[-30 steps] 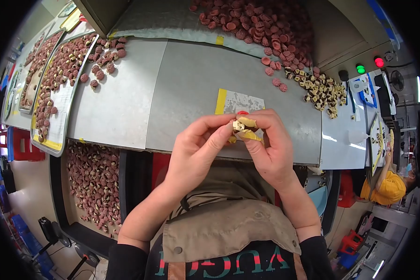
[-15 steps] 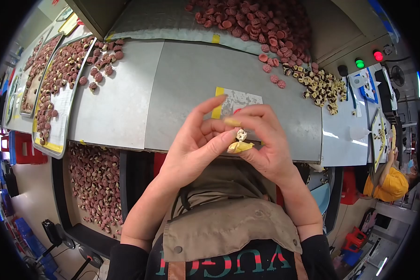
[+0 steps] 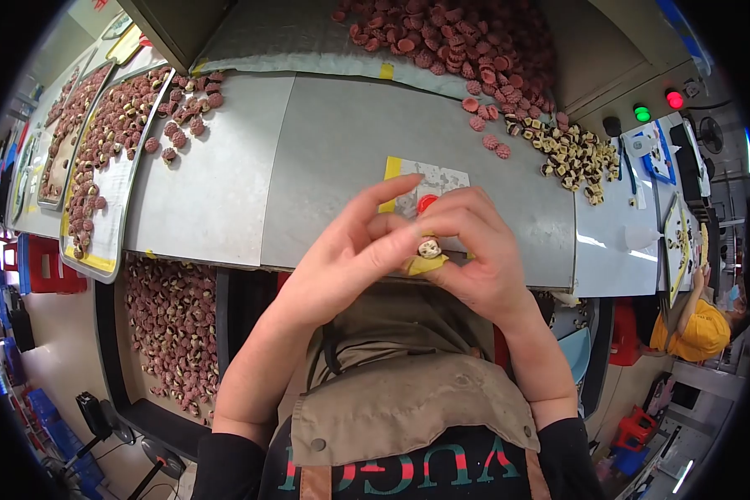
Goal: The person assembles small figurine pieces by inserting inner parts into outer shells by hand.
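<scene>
So on my feed the right hand (image 3: 479, 250) is on the near side of the white card (image 3: 440, 177), pinched closed with a cream-and-dark piece (image 3: 429, 247) between curled index finger and thumb. There's a yellow cover (image 3: 426, 266) at the thumb tip. The left hand (image 3: 346, 262) is also nearside, a bit left of the card, about half open: index up and out, thumb stretched toward the piece. Honestly, I can't tell if it's gripping anything. I see a red disc (image 3: 427, 203) on the card's near part, pink bumpy cups (image 3: 475, 58) beyond it, more cream-and-dark pieces (image 3: 571, 158) off right, and a loaded tray (image 3: 112, 221) well left.
</scene>
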Demonstrator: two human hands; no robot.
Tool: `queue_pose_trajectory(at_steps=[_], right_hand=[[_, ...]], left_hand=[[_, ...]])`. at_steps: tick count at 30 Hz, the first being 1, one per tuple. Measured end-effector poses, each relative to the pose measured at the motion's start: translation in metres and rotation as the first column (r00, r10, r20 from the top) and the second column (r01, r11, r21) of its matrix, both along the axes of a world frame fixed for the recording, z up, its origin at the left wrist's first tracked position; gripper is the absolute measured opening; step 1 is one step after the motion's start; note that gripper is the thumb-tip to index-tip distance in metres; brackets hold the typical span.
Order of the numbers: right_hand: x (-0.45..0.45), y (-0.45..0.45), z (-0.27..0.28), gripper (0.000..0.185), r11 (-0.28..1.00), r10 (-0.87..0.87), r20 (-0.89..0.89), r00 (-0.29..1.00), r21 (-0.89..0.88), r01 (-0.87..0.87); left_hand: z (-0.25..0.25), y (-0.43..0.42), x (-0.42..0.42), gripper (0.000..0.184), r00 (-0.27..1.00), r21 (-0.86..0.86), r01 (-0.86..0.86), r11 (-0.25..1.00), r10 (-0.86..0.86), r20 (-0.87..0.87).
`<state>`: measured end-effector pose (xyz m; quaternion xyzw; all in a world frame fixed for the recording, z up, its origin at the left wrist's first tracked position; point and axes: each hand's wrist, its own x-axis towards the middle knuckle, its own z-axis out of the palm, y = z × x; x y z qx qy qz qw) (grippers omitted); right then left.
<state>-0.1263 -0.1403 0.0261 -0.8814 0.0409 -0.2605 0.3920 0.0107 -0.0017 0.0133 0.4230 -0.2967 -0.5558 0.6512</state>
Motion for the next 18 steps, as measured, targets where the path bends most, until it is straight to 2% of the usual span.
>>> queue_pose_trajectory(at_steps=[1,4,7,10,13,16,18], right_hand=[[0.000,0.000,0.002,0.031,0.995,-0.013,-0.005,1.000,-0.099,0.012],[0.002,0.003,0.007,0.035,0.976,-0.001,0.001,1.000,-0.216,0.001],[0.003,0.008,0.006,0.034,0.996,-0.041,-0.040,0.998,0.079,0.044],[-0.003,0.008,-0.002,0.031,0.933,-0.005,-0.046,0.999,0.360,0.021],[-0.004,0.007,-0.006,0.027,0.920,0.021,-0.063,0.998,0.392,0.005],[-0.002,0.003,-0.006,0.027,0.934,0.072,-0.035,0.997,0.352,-0.055],[-0.006,0.004,-0.005,0.027,0.942,0.031,-0.083,0.996,0.336,-0.001]], left_hand=[[0.004,0.000,0.003,0.063,0.998,0.012,0.061,0.998,-0.062,0.029],[0.014,-0.003,0.000,0.063,0.998,0.055,0.060,0.997,-0.058,-0.029],[0.003,0.000,0.004,0.062,0.978,0.028,0.065,0.997,-0.058,-0.201],[-0.006,0.002,0.003,0.059,0.978,0.041,0.014,0.999,-0.005,-0.210],[-0.006,0.002,0.003,0.056,0.984,0.051,0.025,0.998,-0.016,-0.177],[-0.005,0.002,-0.001,0.053,0.991,0.076,-0.022,0.997,0.032,-0.133],[0.002,0.002,-0.002,0.051,0.997,0.117,0.010,0.993,-0.001,-0.078]])
